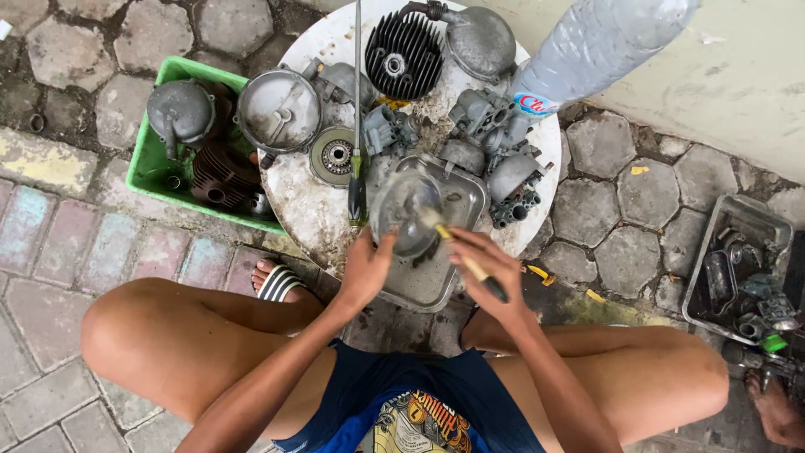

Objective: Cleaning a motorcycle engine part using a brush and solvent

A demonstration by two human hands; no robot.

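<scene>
Both hands grip: left point(366, 270) the rounded metal cover point(405, 214), right point(489, 270) a slim brush point(459, 252).

Plastic bottle point(599, 46) cut off at top edge — brush point(457, 247) head blurred.

Round grey metal cover point(405, 210) tilted, brush point(459, 252) against it.
</scene>
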